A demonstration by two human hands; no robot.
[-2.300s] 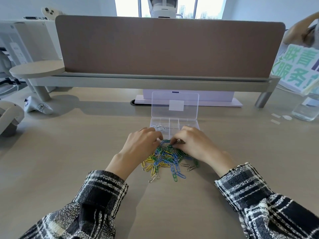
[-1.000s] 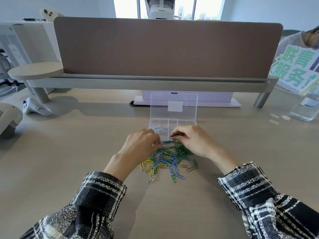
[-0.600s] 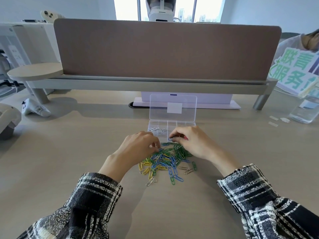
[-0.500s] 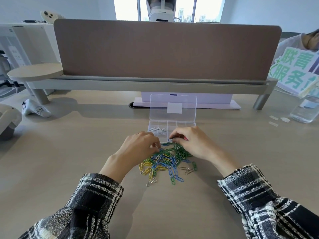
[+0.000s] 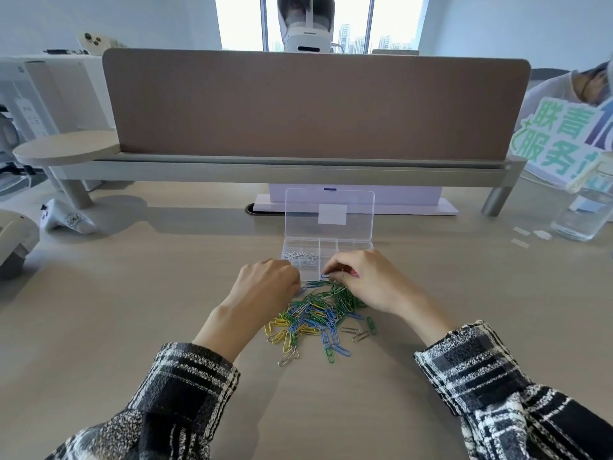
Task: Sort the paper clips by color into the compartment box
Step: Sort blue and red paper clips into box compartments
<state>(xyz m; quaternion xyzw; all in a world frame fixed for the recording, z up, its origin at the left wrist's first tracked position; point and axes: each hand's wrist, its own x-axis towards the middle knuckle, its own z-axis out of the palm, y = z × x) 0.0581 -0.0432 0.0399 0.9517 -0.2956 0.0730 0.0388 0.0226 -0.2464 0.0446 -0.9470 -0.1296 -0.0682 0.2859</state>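
- Pinching a blue paper clip (image 5: 325,276) between thumb and forefinger of my right hand (image 5: 371,283), with the other fingers curled in, right at the near edge of the compartment box (image 5: 353,244).
- A speck of red (image 5: 354,273) peeks out under those curled fingers; I cannot tell what it is.
- My left hand (image 5: 265,287) sits knuckles-up at the far left edge of the pile of paper clips (image 5: 315,315), fingers curled down.
- Its fingertips are hidden from me, so I cannot tell whether it has hold of a clip or not.
- The pile lies on the desk (image 5: 132,293) between my two hands, just in front of the box: green ones bunched at the far right, blue and yellow tangled through the middle and left.
- A few strays lie at the near fringe, among them a silver clip (image 5: 288,356) and a green one (image 5: 371,325).
- The box is clear plastic and open, its lid (image 5: 298,210) standing upright at the back with a white label (image 5: 332,214) on it.
- The far left compartment holds silver clips (image 5: 300,255); my hands cover the near row, so what is in there I cannot see.
- Both my wrists come out of black-and-white plaid sleeves (image 5: 185,376).
- Behind the box runs a brown partition (image 5: 315,104) on a grey rail.
- Off to the right stands a water bottle (image 5: 583,214); far left on the desk lies a white controller (image 5: 66,220).
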